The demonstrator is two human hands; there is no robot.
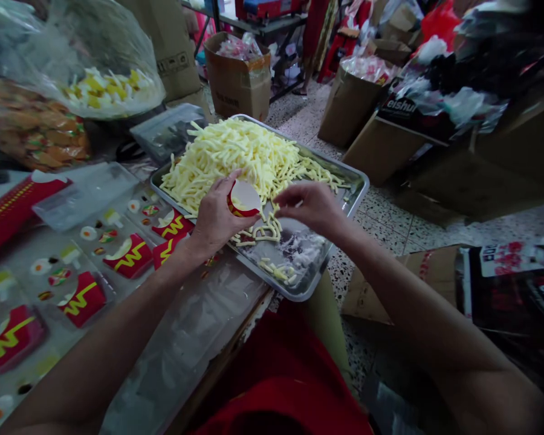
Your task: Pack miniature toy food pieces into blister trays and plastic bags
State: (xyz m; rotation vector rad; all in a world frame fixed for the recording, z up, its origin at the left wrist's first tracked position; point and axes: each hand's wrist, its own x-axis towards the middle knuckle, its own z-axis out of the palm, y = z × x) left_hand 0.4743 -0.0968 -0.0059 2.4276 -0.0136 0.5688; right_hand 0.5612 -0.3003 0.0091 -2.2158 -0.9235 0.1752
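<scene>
My left hand is wrapped round a small red french fry carton with a white inside, tilted over the tray. To its right, my right hand hangs over the tray with fingertips drawn in to a loose pinch. Whatever lies between them blends with the pale sticks behind. A big heap of pale yellow fries, which look like toy ones, fills the far part of the metal tray. Loose fries and white powder lie on the nearer part.
Clear packs with red fry cartons and small toy food pieces cover the table at left. A stack of red cartons lies beside a clear plastic box. Plastic bags of pieces stand behind. Cardboard boxes stand on the speckled floor.
</scene>
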